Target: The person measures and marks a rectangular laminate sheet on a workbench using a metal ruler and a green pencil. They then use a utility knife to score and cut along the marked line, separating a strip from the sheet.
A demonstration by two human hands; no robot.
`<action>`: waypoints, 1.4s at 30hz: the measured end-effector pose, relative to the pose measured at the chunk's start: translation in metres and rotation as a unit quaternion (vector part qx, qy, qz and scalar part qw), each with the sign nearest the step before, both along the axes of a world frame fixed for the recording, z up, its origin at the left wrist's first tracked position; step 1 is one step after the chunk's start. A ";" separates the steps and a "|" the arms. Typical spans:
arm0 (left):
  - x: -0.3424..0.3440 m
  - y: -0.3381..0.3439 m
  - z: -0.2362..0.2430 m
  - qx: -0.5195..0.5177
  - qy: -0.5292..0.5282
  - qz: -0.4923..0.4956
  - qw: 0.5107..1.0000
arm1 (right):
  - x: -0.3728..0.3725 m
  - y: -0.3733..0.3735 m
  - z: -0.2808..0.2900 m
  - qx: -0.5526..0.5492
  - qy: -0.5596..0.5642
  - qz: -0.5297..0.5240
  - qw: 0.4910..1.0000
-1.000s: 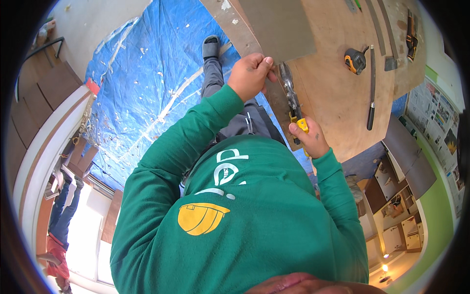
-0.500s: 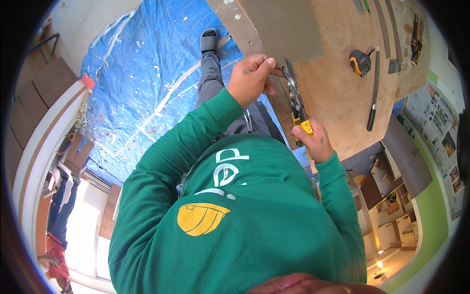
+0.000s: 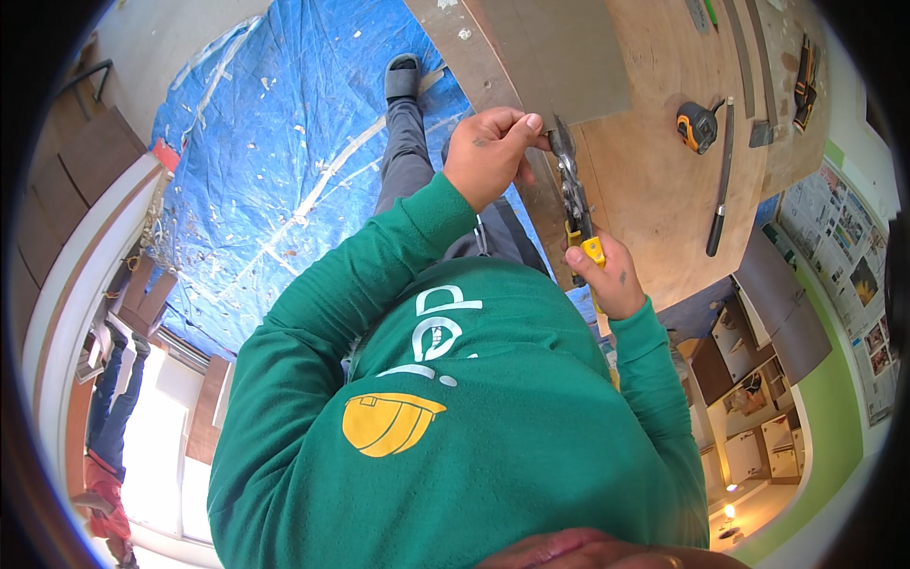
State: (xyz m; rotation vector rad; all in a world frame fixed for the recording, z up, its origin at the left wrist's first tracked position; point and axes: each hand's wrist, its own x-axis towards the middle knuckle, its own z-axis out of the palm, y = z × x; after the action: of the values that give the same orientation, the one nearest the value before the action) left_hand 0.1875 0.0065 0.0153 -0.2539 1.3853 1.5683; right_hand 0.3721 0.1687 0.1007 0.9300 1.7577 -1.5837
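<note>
My right hand (image 3: 611, 275) is closed on the yellow handles of metal cutting snips (image 3: 572, 180), which point away from me along the near left edge of the plywood worktop (image 3: 649, 209). The snips' jaws meet the lower edge of a grey sheet (image 3: 569, 66). My left hand (image 3: 493, 156) is closed, thumb and forefinger pinched at that edge just left of the jaws; what exactly lies between the fingertips is too small to make out. A grey strip (image 3: 488, 85) of board runs along the worktop's left side.
On the worktop lie a tape measure (image 3: 697, 125), a long bar tool with black handle (image 3: 722, 180), metal strips (image 3: 758, 71) and an orange-black tool (image 3: 806, 81). A blue tarp (image 3: 265, 142) covers the floor. Another person (image 3: 104, 493) appears at lower left; newspaper (image 3: 853, 275) is at right.
The worktop and sheet shifted slightly rightward in the picture. The snips' jaws and my left fingers moved a little rightward with them; my grips look much the same.
</note>
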 end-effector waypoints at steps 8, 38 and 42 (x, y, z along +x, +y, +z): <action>-0.001 -0.001 -0.004 0.015 -0.005 -0.002 1.000 | -0.001 -0.001 0.001 -0.001 0.001 -0.003 1.000; -0.003 -0.002 -0.007 0.013 -0.006 0.010 1.000 | -0.004 0.002 -0.002 0.026 0.006 0.027 0.999; -0.004 -0.001 -0.005 0.011 -0.011 0.008 1.000 | 0.000 0.001 -0.006 0.023 0.003 0.015 1.000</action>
State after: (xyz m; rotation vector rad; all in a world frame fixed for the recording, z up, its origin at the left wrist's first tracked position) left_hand 0.1831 0.0053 0.0098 -0.2691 1.3503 1.5894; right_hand 0.3722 0.1700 0.0952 0.9176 1.8100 -1.5351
